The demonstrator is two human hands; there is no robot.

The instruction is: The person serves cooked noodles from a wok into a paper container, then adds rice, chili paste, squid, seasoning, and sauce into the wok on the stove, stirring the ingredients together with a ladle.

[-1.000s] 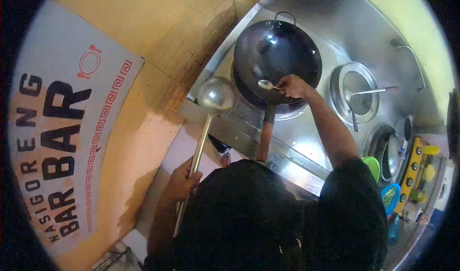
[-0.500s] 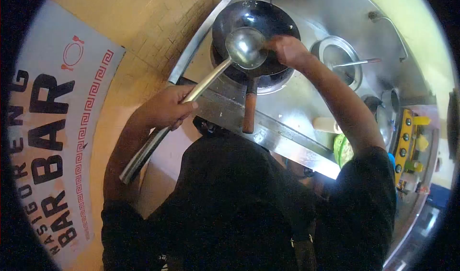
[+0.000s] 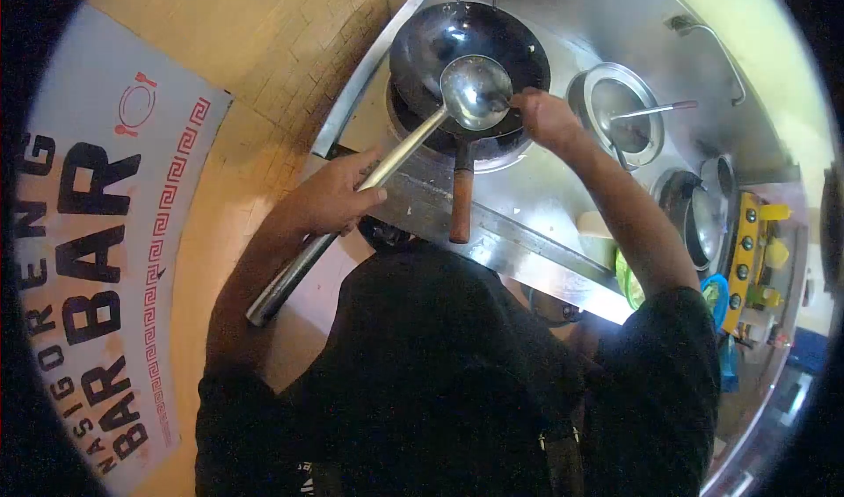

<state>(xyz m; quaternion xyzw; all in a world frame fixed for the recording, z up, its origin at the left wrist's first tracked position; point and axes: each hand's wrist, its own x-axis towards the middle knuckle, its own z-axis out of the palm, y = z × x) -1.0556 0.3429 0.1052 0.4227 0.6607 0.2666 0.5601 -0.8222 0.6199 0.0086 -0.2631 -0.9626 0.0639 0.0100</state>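
A large metal ladle is held over a dark wok. My left hand is wrapped round its long handle, and the bowl faces up toward me. Right at the bowl's edge is my right hand, its fingers closed together. Something small and dark sticks out of those fingers into the bowl, too little of it showing to name. The wok rests on the stove with its wooden handle pointing at me, touched by neither hand.
Right of the wok stands a round metal pot with a long utensil across it. Another dark pan sits further right, near a green basket and a yellow rack. A steel counter edge runs before me.
The ladle has shifted right over the wok, with my left hand moving along. My right hand has moved slightly right and down, staying by the bowl's edge.
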